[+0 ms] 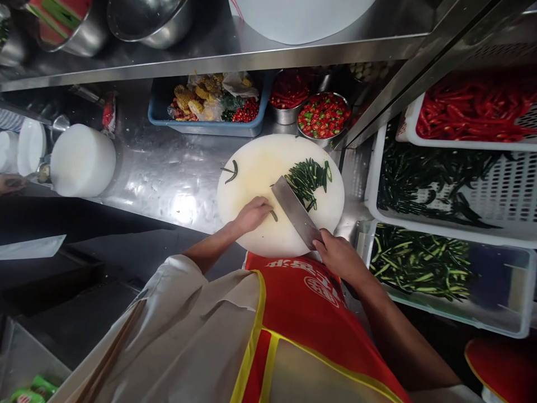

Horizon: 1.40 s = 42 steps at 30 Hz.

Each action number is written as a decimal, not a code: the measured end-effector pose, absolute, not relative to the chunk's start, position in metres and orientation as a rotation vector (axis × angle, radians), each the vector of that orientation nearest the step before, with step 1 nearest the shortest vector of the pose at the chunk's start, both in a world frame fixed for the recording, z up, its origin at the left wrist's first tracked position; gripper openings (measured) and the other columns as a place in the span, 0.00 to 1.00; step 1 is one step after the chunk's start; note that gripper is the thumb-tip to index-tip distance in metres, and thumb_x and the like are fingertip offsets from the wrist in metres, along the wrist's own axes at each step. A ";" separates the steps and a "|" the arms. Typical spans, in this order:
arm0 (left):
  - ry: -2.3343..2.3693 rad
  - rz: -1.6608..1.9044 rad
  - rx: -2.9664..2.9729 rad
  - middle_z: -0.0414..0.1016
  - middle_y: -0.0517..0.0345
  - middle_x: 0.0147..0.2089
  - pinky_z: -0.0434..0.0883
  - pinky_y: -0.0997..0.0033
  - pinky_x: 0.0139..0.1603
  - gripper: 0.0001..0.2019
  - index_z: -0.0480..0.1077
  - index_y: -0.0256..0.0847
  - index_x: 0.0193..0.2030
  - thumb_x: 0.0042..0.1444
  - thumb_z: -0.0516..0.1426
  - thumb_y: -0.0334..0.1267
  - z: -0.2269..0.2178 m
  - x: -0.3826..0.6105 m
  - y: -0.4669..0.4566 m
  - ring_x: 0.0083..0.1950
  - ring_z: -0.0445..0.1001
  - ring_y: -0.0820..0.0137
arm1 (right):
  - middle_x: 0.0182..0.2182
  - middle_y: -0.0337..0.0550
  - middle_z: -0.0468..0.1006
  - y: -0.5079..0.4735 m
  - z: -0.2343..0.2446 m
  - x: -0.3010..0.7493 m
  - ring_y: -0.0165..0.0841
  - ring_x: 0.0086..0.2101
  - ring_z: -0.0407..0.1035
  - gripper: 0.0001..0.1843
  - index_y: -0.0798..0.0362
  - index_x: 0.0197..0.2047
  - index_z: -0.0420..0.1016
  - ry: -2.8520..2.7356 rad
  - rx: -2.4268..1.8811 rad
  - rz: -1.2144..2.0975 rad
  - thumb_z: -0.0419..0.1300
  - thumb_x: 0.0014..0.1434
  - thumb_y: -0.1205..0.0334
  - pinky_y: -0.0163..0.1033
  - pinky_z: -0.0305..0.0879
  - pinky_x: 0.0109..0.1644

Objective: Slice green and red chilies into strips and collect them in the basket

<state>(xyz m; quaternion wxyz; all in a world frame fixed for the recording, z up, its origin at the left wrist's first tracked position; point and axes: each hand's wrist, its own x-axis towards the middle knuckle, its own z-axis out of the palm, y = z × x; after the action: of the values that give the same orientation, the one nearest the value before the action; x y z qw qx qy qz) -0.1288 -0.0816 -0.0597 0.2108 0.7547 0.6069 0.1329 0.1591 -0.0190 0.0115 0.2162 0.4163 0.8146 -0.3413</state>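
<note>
A round white cutting board lies on the steel counter. My right hand is closed round the handle of a cleaver, whose blade lies across the board. My left hand rests on the board with curled fingers pinning a green chili against the blade. A heap of sliced green chili sits beyond the blade. Two chili stems lie at the board's left.
A steel bowl of chopped red and green chili and a blue tray of scraps stand behind the board. White crates at right hold green chilies and red chilies. A white round block sits at left.
</note>
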 end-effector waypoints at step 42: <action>2.037 0.753 1.798 0.74 0.51 0.42 0.72 0.65 0.48 0.09 0.72 0.40 0.40 0.65 0.51 0.38 -0.057 -0.170 -0.084 0.45 0.72 0.66 | 0.32 0.48 0.79 -0.013 0.004 0.129 0.38 0.34 0.73 0.13 0.54 0.45 0.65 2.343 1.222 -1.030 0.45 0.68 0.56 0.37 0.51 0.33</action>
<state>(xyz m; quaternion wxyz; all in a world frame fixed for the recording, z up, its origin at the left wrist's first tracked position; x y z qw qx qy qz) -0.1703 -0.0835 -0.0571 0.1602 0.6295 0.7132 0.2636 0.1286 -0.0129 0.0039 0.1523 0.4260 0.8164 -0.3588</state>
